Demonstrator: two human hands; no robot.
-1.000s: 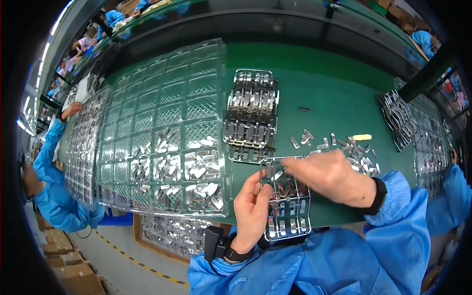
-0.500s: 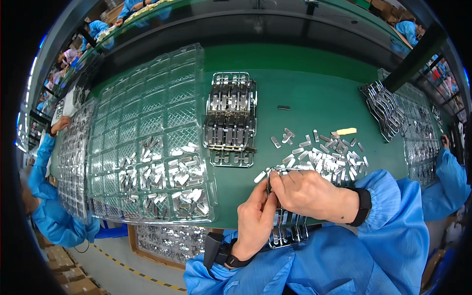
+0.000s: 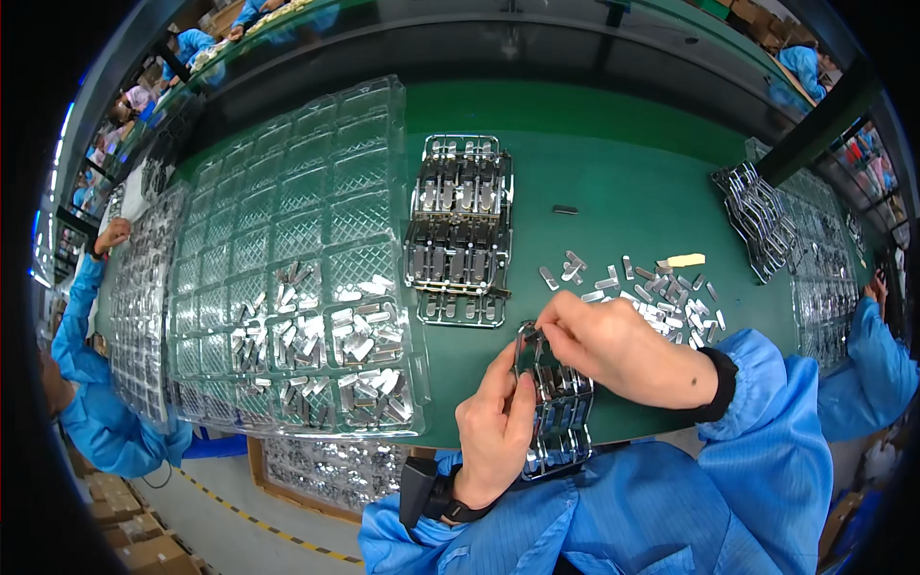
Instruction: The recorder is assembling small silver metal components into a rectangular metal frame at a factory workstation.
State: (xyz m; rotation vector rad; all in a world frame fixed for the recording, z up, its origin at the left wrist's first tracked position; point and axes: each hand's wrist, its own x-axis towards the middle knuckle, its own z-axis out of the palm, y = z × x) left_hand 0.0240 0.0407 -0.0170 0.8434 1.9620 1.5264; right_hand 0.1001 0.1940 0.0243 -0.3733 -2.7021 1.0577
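A wire-frame metal rack (image 3: 563, 407), tilted up from the bench edge near my body, is gripped along its left side by my left hand (image 3: 491, 422). The thumb of that hand lies against the frame. My right hand (image 3: 623, 345) is closed in a pinch at the rack's upper end. Whatever is between its fingertips is hidden or too small to make out. Just beyond that hand, many small oblong metal pieces (image 3: 695, 309) lie scattered, silvery and grey. Farther off and to the left stands a stack of similar racks (image 3: 462, 216) filled with dark and shiny pieces.
Clear plastic compartment trays (image 3: 295, 182) cover the left of the green bench, with oblong pieces in the near compartments. A yellow strip (image 3: 686, 260) lies beside the loose pieces. More wire racks (image 3: 755, 216) rest at the right, near a dark post. Co-workers in blue sit at both sides.
My right hand has lifted and shifted slightly right, uncovering more of the rack's upper part. My left hand keeps its hold. The whole view has shifted a little.
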